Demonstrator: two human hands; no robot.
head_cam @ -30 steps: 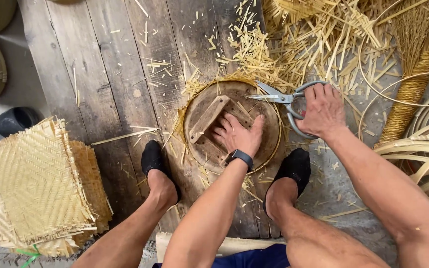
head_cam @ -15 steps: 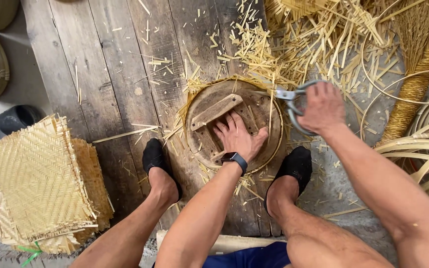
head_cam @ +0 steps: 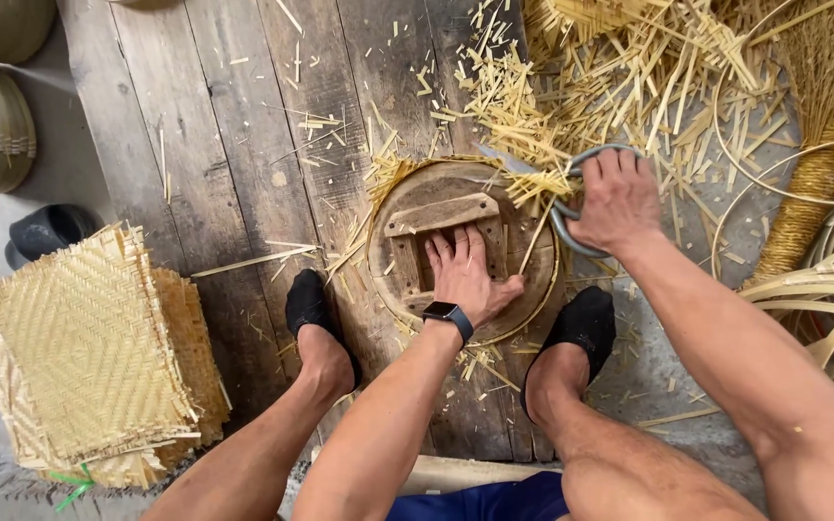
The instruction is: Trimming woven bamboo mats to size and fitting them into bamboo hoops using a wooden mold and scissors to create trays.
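Old wooden floorboards [head_cam: 243, 193] make up the work area, scattered all over with pale bamboo offcuts [head_cam: 571, 77], thickest toward the top right. So it looks like a good bit of trimming is done already.

Person's sitting low with both feet in black slip-on shoes [head_cam: 313, 307] on either side of a round wooden form [head_cam: 417, 251]. It has a woven piece stretched over it, and the yellow fringe of strip ends [head_cam: 388, 178] sticks out round the rim. Left hand [head_cam: 467, 275] is pressed flat on top of the form, fingers spread, not gripping anything, just pinning it down. There's a dark watch [head_cam: 443, 313] on that wrist.

Right hand [head_cam: 615, 198] is wrapped tight around the loop handles of big metal shears [head_cam: 567, 198], working at the right edge of the form where a clump of strip ends hangs over. The blades are mostly buried in the straw, so I can't say how far open they are.

Going by the rim, I'd guess it's somewhere in the middle. The near edge by the wrist looks fairly clean, but the upper left and the right still have loose ends poking out.

Off to the left is a stack of flat woven mats [head_cam: 89, 347], probably waiting their turn. Coils of bamboo hoop [head_cam: 822, 289] and a broom [head_cam: 822, 164] sit on the right.
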